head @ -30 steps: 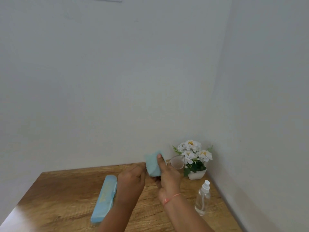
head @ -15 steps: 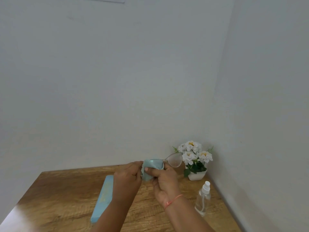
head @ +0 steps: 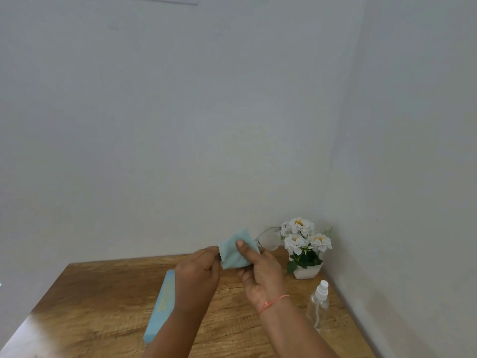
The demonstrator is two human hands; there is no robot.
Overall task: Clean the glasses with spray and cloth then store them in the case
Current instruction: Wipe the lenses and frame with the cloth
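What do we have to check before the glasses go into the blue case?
1. Glasses held safely: ok. The right hand pinches the cloth around the glasses, and the left hand pinches the cloth's edge.
2. Lenses clean: cannot tell. One lens pokes out near the flowers; the other is hidden under the cloth.
3. Glasses' arms folded: cannot tell, they are hidden.
4. Case open: not ok. It lies closed on the table.
5. Spray bottle out of the way: ok. It stands upright to the right, apart from both hands.
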